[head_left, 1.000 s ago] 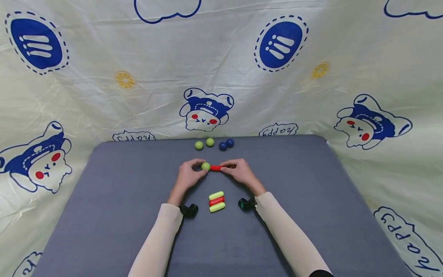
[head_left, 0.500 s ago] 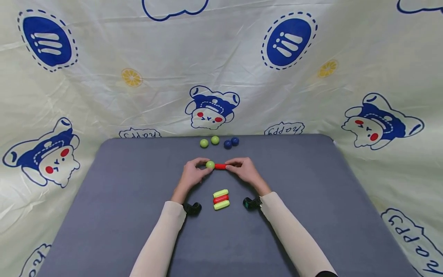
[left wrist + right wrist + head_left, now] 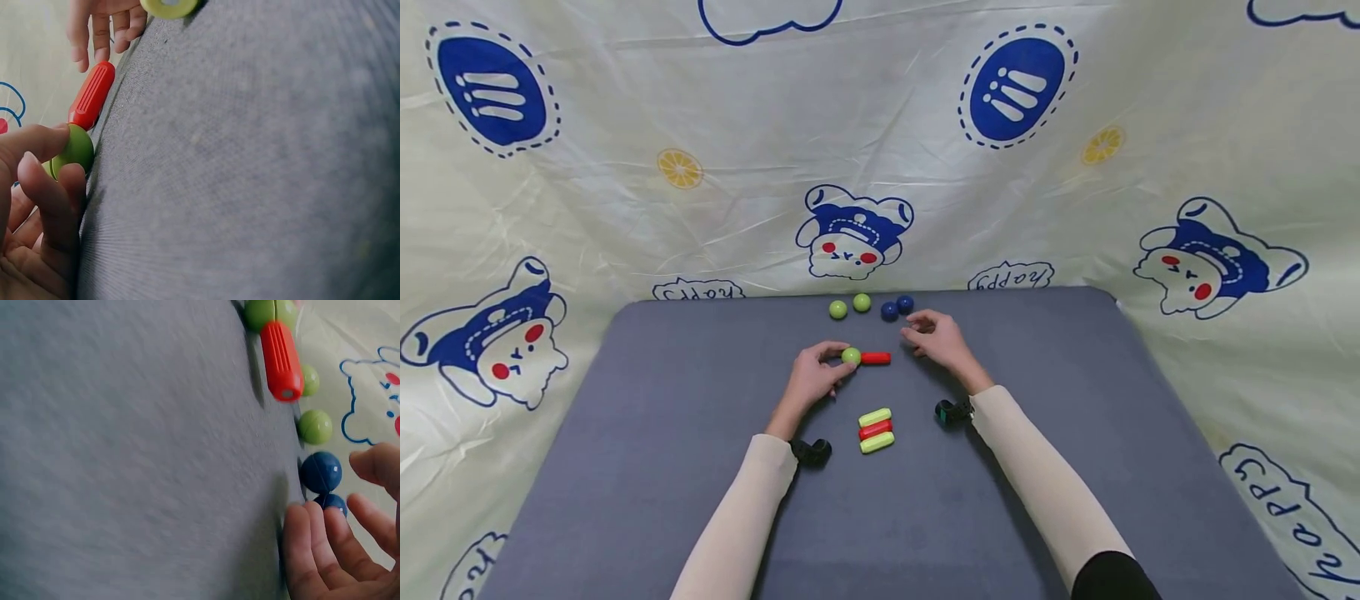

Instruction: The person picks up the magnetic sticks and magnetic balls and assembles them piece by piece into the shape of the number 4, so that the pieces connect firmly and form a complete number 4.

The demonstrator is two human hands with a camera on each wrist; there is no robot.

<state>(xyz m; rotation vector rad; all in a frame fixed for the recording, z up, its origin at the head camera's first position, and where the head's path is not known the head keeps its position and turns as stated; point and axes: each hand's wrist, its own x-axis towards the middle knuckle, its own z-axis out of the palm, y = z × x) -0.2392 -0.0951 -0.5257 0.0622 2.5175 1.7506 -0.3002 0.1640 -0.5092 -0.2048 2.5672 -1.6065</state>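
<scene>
My left hand (image 3: 812, 377) pinches a light-green ball (image 3: 851, 356) between thumb and fingers. A red ridged rod (image 3: 876, 358) sticks out from that ball to the right, its end meeting the ball. In the right wrist view the rod's free end (image 3: 287, 394) shows a small grey disc. My right hand (image 3: 942, 340) is off the rod, holding nothing, its fingers loosely bent. Just beyond its fingertips lie two dark-blue balls (image 3: 889, 312), side by side. In the right wrist view the fingers partly cover the nearer blue ball (image 3: 334, 503).
Two more light-green balls (image 3: 838, 310) lie left of the blue ones near the far table edge. Closer to me, two yellow-green rods (image 3: 877, 442) lie with a red rod (image 3: 876, 429) between them. A patterned curtain (image 3: 737, 225) hangs behind the grey table (image 3: 1037, 467).
My right hand has let go of the red rod and moved away and to the right, toward the blue balls. My left hand keeps its hold on the green ball.
</scene>
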